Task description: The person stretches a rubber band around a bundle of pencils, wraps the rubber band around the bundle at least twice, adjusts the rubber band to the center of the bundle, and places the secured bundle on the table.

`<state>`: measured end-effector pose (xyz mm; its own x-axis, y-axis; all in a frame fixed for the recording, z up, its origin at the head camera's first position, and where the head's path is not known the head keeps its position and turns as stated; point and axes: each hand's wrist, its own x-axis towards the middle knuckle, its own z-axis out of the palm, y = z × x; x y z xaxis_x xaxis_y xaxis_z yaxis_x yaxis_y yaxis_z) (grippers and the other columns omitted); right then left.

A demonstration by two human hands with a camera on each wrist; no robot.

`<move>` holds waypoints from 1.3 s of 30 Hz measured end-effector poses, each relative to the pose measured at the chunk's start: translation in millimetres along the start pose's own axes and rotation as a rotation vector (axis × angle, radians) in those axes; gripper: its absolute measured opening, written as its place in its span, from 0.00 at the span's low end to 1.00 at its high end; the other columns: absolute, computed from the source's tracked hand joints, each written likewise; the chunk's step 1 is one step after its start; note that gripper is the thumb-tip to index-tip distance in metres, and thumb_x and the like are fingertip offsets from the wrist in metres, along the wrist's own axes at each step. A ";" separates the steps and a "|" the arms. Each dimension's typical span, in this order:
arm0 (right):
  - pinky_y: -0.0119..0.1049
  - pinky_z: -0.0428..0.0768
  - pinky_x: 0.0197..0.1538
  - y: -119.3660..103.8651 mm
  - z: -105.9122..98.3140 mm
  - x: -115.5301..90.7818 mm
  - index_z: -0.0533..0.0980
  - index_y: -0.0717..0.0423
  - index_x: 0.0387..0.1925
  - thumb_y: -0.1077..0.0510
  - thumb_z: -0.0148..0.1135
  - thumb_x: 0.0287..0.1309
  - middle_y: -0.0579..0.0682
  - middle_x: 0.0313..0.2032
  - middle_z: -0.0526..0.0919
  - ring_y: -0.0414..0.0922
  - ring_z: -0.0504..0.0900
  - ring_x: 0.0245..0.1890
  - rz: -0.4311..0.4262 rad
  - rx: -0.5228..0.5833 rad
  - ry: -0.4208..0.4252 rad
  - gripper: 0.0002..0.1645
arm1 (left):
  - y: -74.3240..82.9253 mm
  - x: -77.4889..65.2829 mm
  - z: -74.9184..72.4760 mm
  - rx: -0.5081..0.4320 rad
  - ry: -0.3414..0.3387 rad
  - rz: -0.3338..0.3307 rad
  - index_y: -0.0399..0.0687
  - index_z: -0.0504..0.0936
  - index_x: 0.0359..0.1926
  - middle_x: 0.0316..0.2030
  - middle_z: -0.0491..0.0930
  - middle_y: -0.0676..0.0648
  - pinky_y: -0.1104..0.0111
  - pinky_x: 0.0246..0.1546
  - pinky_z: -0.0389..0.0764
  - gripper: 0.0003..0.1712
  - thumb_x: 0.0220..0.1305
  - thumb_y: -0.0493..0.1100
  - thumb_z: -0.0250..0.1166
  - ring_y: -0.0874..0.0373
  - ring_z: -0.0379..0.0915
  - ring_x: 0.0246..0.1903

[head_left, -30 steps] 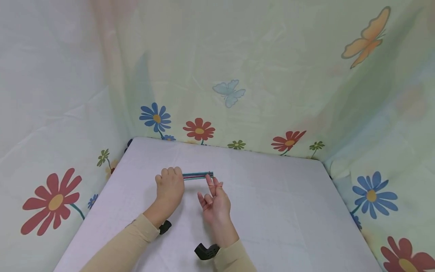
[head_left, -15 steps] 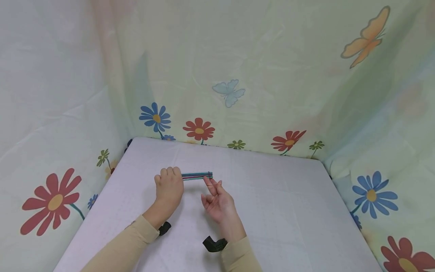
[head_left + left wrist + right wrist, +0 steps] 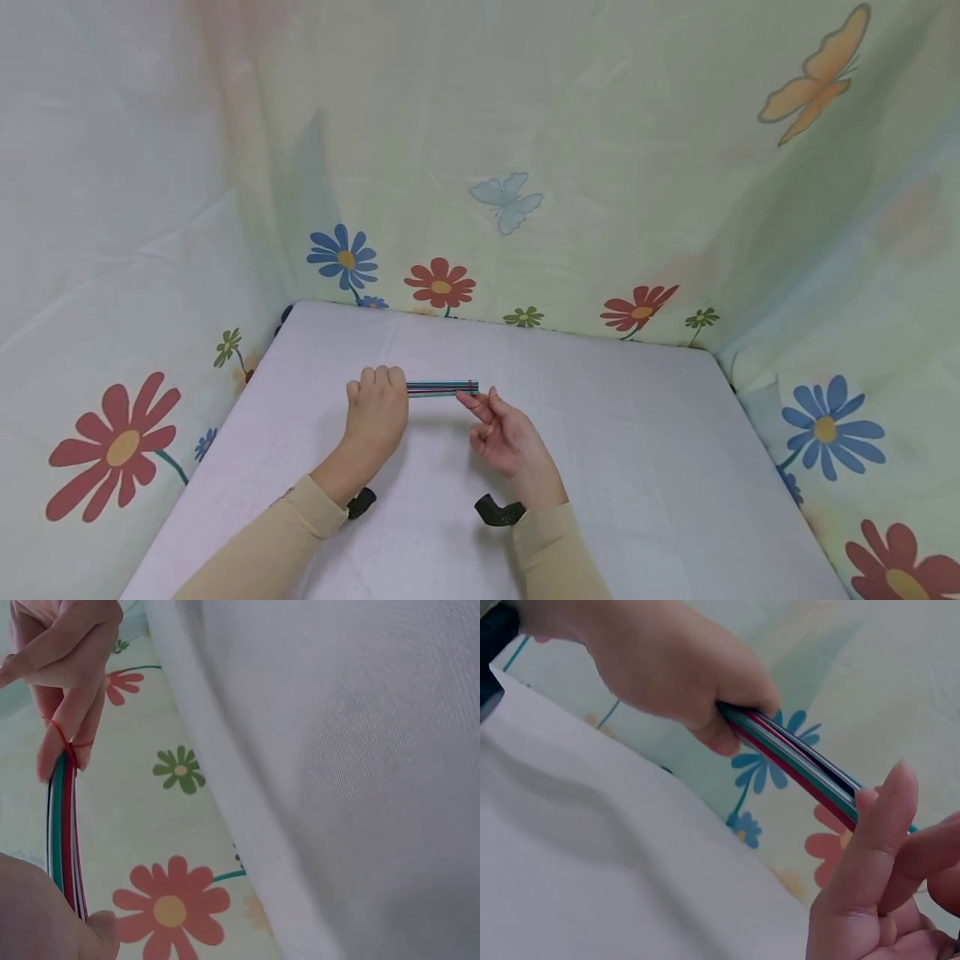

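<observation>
My left hand (image 3: pixel 377 414) grips a bundle of thin coloured sticks (image 3: pixel 438 388), green, red, white and dark, held level over the table. The bundle's free end points right, towards my right hand (image 3: pixel 517 443). A thin red rubber band (image 3: pixel 58 729) is looped over the fingers of that hand and stretched across the bundle's end, as the left wrist view shows. In the head view, a reddish turn of band also crosses the sticks near their tip. The right fingertips are right at that end. My left palm hides the other end of the bundle.
A white cloth covers the table (image 3: pixel 637 467). Hanging fabric printed with flowers and butterflies (image 3: pixel 600 167) encloses it at the back and both sides. Black wrist-worn cameras (image 3: pixel 498 510) sit at the two beige sleeves.
My right hand has shifted right and slightly away from me, turning at the wrist, with the band over its fingers. My left hand and the bundle have barely moved.
</observation>
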<state>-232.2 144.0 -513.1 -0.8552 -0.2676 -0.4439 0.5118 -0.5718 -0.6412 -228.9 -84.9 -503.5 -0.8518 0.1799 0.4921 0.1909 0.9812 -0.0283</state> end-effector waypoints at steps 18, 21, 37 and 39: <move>0.26 0.73 0.23 -26.1 -2.9 6.4 0.78 0.54 0.47 0.35 0.57 0.78 0.47 0.37 0.94 0.36 0.67 0.16 0.048 -0.527 -0.063 0.26 | -6.2 8.7 -2.8 -0.015 -0.089 0.123 0.43 0.69 0.36 0.30 0.69 0.46 0.59 0.36 0.61 0.11 0.74 0.36 0.64 0.50 0.64 0.35; 0.28 0.79 0.27 -28.0 -0.7 7.7 0.78 0.55 0.49 0.29 0.58 0.74 0.46 0.36 0.94 0.37 0.71 0.18 0.058 -0.608 -0.054 0.33 | -5.9 8.8 -2.8 -0.018 -0.097 0.128 0.43 0.69 0.36 0.30 0.69 0.46 0.59 0.36 0.62 0.11 0.74 0.37 0.64 0.50 0.64 0.35; 0.38 0.84 0.45 -21.0 4.0 17.7 0.84 0.55 0.37 0.42 0.72 0.68 0.45 0.35 0.82 0.47 0.78 0.42 -0.323 -0.770 0.248 0.20 | -3.1 10.4 -4.7 -0.075 -0.128 0.079 0.42 0.71 0.37 0.31 0.71 0.45 0.59 0.36 0.62 0.10 0.74 0.36 0.64 0.50 0.64 0.35; 0.40 0.82 0.48 -20.5 1.5 18.2 0.84 0.53 0.38 0.44 0.74 0.66 0.47 0.37 0.84 0.47 0.79 0.45 -0.420 -0.832 0.272 0.16 | -3.5 10.6 -5.2 -0.077 -0.148 0.074 0.42 0.71 0.37 0.31 0.71 0.45 0.59 0.36 0.62 0.09 0.74 0.36 0.63 0.49 0.64 0.35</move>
<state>-258.4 149.7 -507.1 -0.9868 0.0813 -0.1397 0.1524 0.1800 -0.9718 -236.1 -86.8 -493.7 -0.8952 0.2655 0.3579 0.2877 0.9577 0.0093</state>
